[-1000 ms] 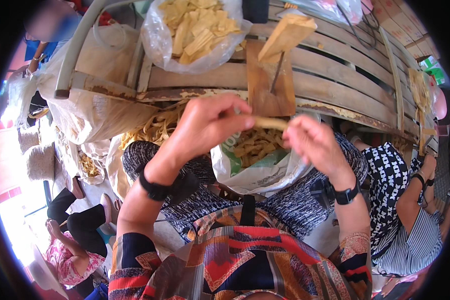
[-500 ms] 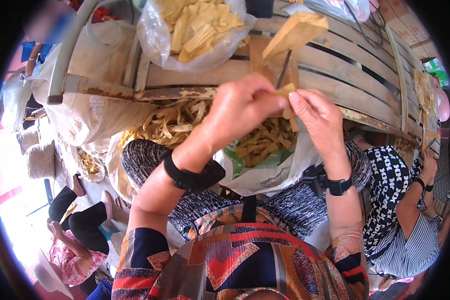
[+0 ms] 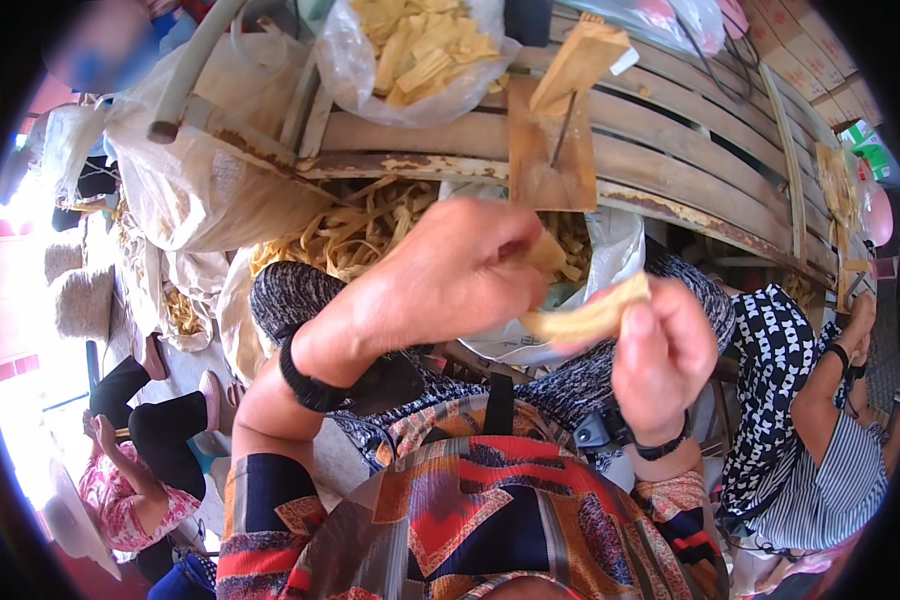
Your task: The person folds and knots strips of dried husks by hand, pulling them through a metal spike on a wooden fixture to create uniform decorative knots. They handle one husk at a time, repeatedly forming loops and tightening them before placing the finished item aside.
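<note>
My right hand (image 3: 662, 350), fingers closed, pinches a curved, flat, pale yellow strip (image 3: 600, 312) that looks like dried plant food; I cannot tell its exact kind. The strip's other end points at my left hand (image 3: 460, 270), which is closed. Another yellow piece (image 3: 544, 253) shows at the left fingertips, partly hidden by the hand. Beneath both hands, between my knees, an open white plastic bag (image 3: 618, 245) contains similar yellow pieces. Just ahead, on the bench edge, stands a wooden board (image 3: 555, 185) with a thin dark metal bar rising to a wooden block (image 3: 580, 62).
A slatted bench (image 3: 690, 150) with a rusty edge spans the front. On it sits a clear bag of flat yellow pieces (image 3: 425, 55). Long yellow strips (image 3: 370, 225) lie in a heap beneath. A large filled plastic bag (image 3: 210, 160) stands left. Other people sit at both sides.
My hands have come apart and nearer to me, the right one carrying a strip away from the board. The board and the bag below show more fully.
</note>
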A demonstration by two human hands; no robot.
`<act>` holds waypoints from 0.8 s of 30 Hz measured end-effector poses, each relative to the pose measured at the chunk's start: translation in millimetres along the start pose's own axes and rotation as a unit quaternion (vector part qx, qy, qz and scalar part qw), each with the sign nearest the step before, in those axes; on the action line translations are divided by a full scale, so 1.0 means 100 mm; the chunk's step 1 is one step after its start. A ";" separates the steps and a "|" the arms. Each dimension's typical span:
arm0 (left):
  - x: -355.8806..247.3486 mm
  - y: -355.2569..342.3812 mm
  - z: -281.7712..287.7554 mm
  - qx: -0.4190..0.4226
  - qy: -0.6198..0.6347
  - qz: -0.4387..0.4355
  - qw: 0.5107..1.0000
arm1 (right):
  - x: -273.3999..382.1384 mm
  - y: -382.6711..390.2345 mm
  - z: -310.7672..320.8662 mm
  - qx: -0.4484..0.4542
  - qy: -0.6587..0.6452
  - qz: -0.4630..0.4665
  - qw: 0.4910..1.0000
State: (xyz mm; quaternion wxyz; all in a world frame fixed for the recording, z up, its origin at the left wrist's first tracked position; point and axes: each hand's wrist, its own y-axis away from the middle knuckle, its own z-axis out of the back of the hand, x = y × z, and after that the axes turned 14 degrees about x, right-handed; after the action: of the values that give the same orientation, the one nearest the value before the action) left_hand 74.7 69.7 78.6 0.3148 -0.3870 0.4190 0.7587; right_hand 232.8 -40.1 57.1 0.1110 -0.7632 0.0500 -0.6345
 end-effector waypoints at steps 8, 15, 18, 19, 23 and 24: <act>-0.11 0.07 -0.19 0.024 0.404 -0.188 0.895 | -0.03 -0.05 0.13 0.049 -0.115 -0.116 0.985; 0.22 -0.10 -0.26 -0.114 0.217 -0.088 0.966 | -0.22 -0.07 0.06 -0.046 -0.002 -0.084 0.995; 0.21 -0.11 -0.33 -0.138 0.171 -0.092 0.971 | -0.29 -0.04 0.01 -0.020 0.061 -0.113 0.992; 0.24 -0.11 -0.34 -0.126 0.169 -0.118 0.970 | -0.31 -0.05 -0.01 -0.048 0.054 -0.106 0.992; 0.31 -0.11 -0.30 -0.065 0.420 -0.113 0.898 | -0.31 -0.04 0.20 -0.031 -0.275 -0.154 0.949; 0.32 -0.11 -0.26 -0.046 0.492 -0.092 0.864 | -0.32 -0.03 0.20 -0.015 -0.323 -0.155 0.934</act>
State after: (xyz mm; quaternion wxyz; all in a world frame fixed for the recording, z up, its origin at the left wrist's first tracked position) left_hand 76.0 56.2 38.1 0.1175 -0.7608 0.4471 0.4555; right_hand 246.3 -28.0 23.3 0.0100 -0.9269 -0.0974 -0.3624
